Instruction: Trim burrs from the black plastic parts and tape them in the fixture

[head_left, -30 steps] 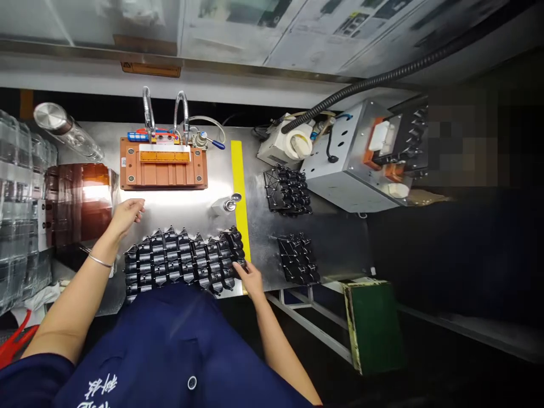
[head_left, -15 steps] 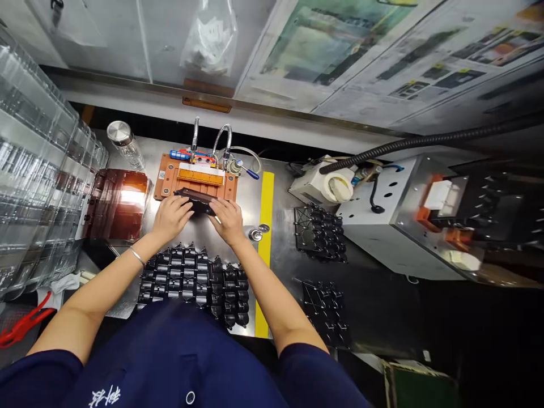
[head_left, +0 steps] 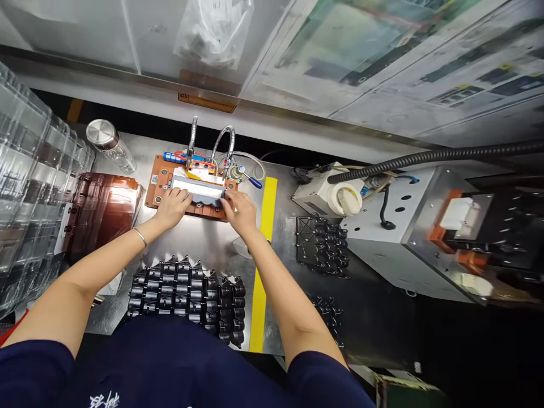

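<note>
A long dark plastic part (head_left: 203,198) with a scalloped edge lies across the orange-brown fixture (head_left: 158,180). Its upper face shines pale under the lamps. My left hand (head_left: 173,206) grips the left end, fingers bent over the edge. At the other end my right hand (head_left: 241,212) has thumb and fingers closed round the part. Two bendy metal lamp necks (head_left: 228,141) rise behind the fixture, beside a blue-handled lever (head_left: 254,181). Whether the part rests fully in the fixture I cannot tell.
Rows of black moulded parts (head_left: 187,292) lie near my body; more black parts (head_left: 321,243) sit right of the yellow strip (head_left: 264,226). A glass bottle (head_left: 111,146), a reddish-brown film stack (head_left: 106,209) and clear trays (head_left: 29,187) stand left. A metal-cased machine (head_left: 382,226) stands right.
Both hands have moved the plastic part forward, from the fixture's front edge onto it. The part has turned so its bright face shows. The camera view has shifted slightly.
</note>
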Available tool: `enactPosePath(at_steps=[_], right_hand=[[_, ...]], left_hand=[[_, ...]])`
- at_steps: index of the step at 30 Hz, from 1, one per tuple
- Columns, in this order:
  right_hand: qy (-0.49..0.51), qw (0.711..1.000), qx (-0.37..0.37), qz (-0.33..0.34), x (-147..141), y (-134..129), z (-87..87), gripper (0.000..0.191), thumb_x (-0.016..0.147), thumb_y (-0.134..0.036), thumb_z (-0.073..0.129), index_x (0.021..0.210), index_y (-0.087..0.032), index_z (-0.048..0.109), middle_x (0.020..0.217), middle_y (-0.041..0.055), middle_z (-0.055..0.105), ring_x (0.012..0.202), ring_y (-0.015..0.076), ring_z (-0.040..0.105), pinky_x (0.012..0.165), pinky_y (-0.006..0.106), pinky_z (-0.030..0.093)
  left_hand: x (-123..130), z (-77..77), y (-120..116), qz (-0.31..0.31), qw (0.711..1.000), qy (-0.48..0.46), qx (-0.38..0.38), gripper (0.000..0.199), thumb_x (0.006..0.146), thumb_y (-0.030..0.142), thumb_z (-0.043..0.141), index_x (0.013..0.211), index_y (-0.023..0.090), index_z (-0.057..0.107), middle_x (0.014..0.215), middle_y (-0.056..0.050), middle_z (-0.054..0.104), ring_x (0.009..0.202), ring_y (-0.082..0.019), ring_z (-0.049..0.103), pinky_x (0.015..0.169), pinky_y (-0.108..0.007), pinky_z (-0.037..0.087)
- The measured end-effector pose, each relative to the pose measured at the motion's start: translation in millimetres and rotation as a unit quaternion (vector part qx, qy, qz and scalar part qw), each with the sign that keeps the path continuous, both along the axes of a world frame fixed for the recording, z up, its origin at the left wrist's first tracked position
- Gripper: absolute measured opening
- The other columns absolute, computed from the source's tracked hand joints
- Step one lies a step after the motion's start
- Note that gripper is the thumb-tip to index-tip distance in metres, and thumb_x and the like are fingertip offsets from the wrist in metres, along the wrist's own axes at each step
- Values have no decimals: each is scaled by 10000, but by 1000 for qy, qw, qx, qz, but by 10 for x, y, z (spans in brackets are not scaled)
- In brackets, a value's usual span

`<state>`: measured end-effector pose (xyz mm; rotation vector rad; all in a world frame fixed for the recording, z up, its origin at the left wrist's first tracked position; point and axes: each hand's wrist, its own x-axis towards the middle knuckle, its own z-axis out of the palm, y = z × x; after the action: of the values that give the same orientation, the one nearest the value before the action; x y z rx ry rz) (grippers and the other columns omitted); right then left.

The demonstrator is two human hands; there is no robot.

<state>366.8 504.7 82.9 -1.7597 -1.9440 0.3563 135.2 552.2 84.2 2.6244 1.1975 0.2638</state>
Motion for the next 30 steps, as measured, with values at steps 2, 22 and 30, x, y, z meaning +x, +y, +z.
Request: enactPosePath(at_steps=[2, 22, 30], right_hand=[[-11, 1000, -7, -17, 1, 25, 40, 373, 916, -426, 489, 1177, -189, 610, 1218, 120, 641, 1166, 268, 553, 990, 441, 428], [74, 996, -8, -40, -363, -365, -249, 445, 911, -434, 491, 1303, -223, 514, 1411, 148, 454, 1337, 278, 388, 1094, 523, 335], [36, 993, -2, -116, -120, -347, -214, 444, 921, -443, 438, 1267, -176, 517, 1313, 170, 510, 1245, 285, 452, 1032, 508, 389]], left_hand=[[3, -12, -50, 7, 1000, -7, 8, 333, 925, 172, 384, 1157, 161, 623, 1140, -171, 635, 1095, -290, 544, 944, -506, 407], [-124, 53, -482, 42, 999, -12, -18, 342, 908, 156, 431, 1190, 201, 620, 1339, -168, 559, 1337, -340, 402, 1046, -648, 290], [-1, -3, -217, 55, 998, -8, 2, 343, 922, 149, 394, 1182, 197, 612, 1319, -155, 578, 1296, -327, 451, 1038, -606, 321]])
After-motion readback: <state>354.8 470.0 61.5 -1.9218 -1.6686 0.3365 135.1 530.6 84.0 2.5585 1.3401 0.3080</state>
